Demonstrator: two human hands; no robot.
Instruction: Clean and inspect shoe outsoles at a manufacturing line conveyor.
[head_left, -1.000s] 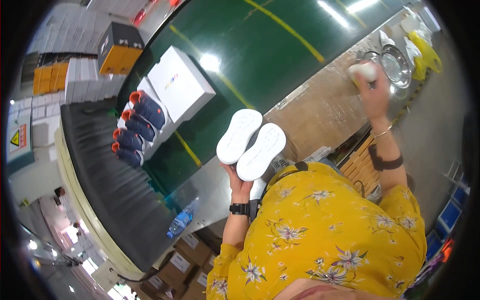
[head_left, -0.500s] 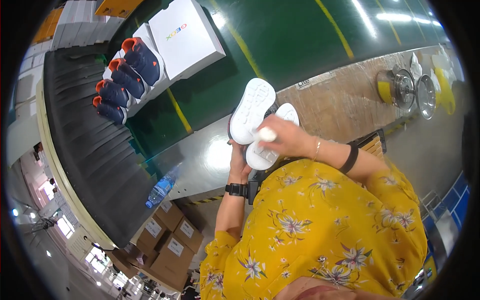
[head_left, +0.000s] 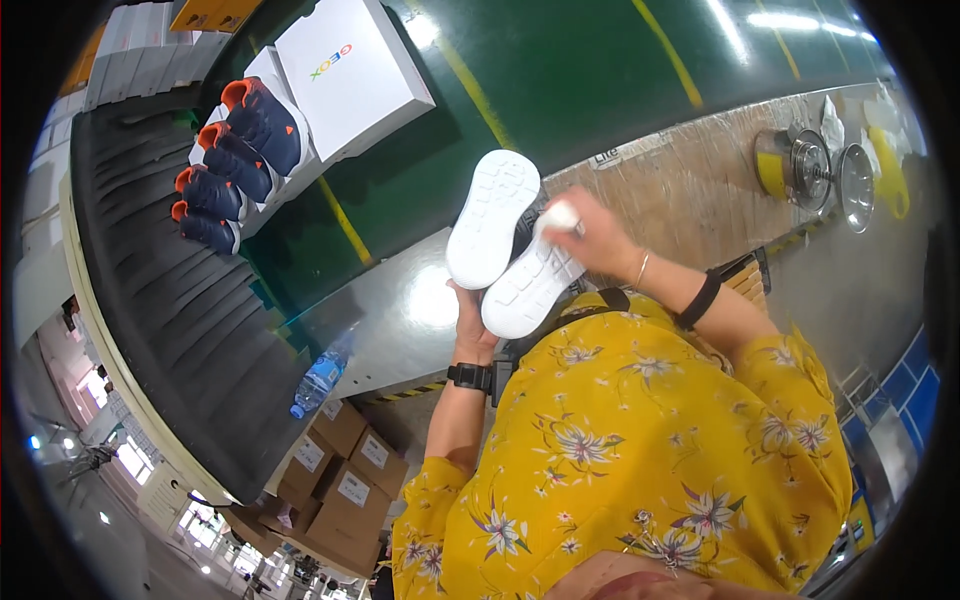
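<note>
A pair of shoes is held side by side with the white soles facing up: one shoe (head_left: 492, 222) lies to the left, the other shoe (head_left: 522, 300) lower and to the right. My left hand (head_left: 470, 318) grips them from beneath at the heel end, its fingers mostly hidden. In my right hand (head_left: 598, 238) is a small white wad of cloth (head_left: 562, 214), pinched against the upper end of the right-hand sole. Dark uppers show only in slivers under the soles.
Several navy shoes with orange linings (head_left: 268, 125) sit beside a white shoebox (head_left: 352, 80) on the green belt (head_left: 560, 60). A water bottle (head_left: 322, 380) lies near black rollers (head_left: 170, 330). Metal dispenser (head_left: 800, 168) stands right on the wrapped cardboard (head_left: 680, 190); cartons (head_left: 350, 495) are below.
My right hand has moved up and right with the cloth, along the right-hand sole. That sole now shows more fully, and the shoes have turned slightly apart.
</note>
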